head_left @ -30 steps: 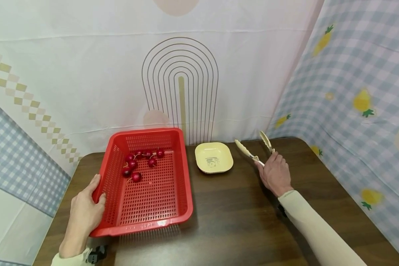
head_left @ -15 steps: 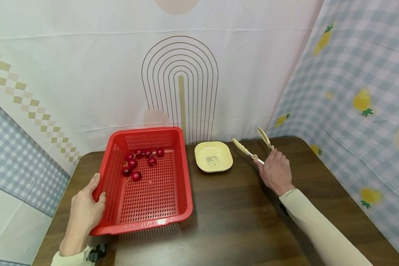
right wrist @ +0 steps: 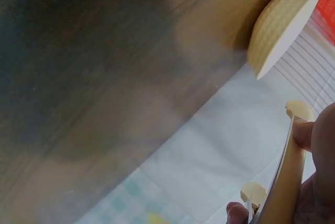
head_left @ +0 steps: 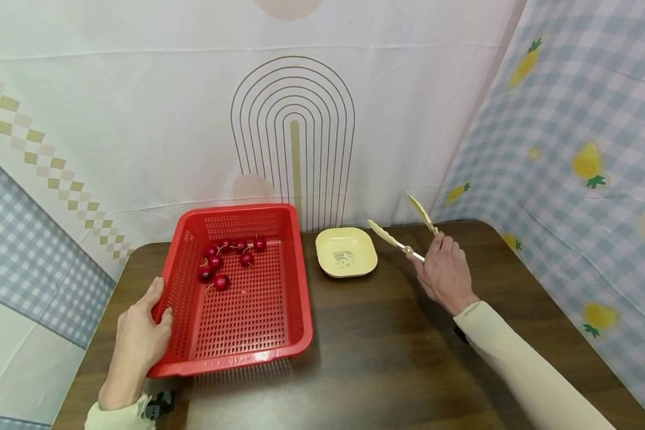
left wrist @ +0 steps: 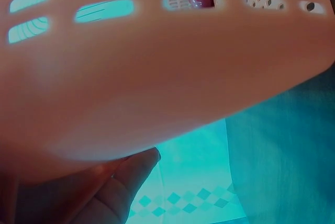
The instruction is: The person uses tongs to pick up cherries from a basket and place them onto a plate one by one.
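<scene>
"What's new?"
"Tongs (head_left: 388,237) have edged toward the dish (head_left: 357,245), arms apart, nothing between. Right hand's (head_left: 445,272) fingers grip them."
"Left hand (head_left: 141,334)?"
"Grasping basket's (head_left: 249,313) left rim. Cherries (head_left: 222,282) sit inside, far left part."
"So?"
"Probably just positioning tongs; cherries untouched."

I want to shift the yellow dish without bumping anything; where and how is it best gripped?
Probably by the near rim of the yellow dish, pinched inside and out, coming from the person's side. It sits upright, its wall flaring outward to that rim. The red basket is close on its left, the cloth behind it, and tongs in the right hand are near its right.
</scene>
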Motion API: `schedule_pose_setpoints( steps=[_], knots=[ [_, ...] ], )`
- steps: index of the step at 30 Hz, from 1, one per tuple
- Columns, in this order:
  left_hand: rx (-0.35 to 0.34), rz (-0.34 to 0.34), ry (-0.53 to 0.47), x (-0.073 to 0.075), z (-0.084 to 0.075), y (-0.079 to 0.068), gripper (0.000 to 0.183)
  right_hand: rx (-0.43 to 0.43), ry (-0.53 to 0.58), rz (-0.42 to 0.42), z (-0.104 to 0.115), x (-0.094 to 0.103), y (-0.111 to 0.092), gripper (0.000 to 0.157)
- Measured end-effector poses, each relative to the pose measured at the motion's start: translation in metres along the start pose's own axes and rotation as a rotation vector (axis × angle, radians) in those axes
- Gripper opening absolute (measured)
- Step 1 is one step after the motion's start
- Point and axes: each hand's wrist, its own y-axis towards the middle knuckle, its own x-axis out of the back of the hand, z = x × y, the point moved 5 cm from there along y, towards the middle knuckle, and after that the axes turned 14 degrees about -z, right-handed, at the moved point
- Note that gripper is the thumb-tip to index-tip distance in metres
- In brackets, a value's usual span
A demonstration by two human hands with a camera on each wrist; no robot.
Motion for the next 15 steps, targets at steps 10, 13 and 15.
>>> schedule_pose_setpoints(
  steps=[10,13,15],
  knots=[
    [0.001,0.001,-0.001,0.001,-0.001,-0.001,0.063,0.027,0.072,0.02,0.009,0.01,0.008,0.076],
    [0.006,0.008,0.002,0.001,0.0,-0.001,0.063,0.032,0.123,0.005,0.012,0.015,0.011,0.073],
    [0.005,0.009,0.002,0.001,0.0,-0.001,0.063,0.033,0.152,0.007,0.014,0.018,0.013,0.072]
  ],
)
